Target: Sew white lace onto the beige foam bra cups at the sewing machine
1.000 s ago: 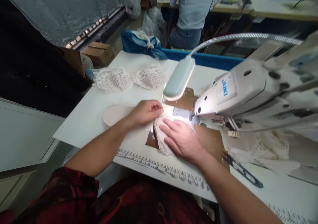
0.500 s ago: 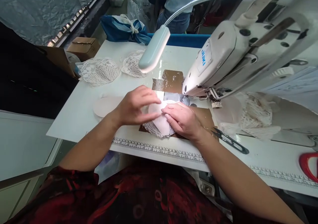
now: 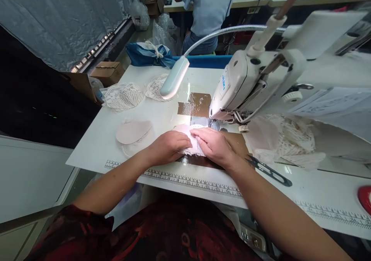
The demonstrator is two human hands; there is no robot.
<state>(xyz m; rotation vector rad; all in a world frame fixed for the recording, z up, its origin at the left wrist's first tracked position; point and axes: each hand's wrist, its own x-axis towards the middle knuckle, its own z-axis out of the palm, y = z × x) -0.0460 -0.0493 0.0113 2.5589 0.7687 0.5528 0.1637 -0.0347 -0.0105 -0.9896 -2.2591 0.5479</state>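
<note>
Work looks unfinished on the lace-edged white piece (image 3: 196,146), which lies on the table (image 3: 92,145) beside the sewing machine (image 3: 228,87). The right hand's (image 3: 213,145) fingers are closed, pinching it; the left hand's (image 3: 171,145) curl over its left side, their grip hidden. Two lace cups (image 3: 123,97) seem already shaped; a pale oval piece (image 3: 133,131) over lace appears untouched.

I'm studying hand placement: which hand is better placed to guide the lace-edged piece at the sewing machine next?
Right, I'd judge: the right hand touches the lace-edged piece close to the sewing machine. The left hand touches it too but sits farther away.
</note>
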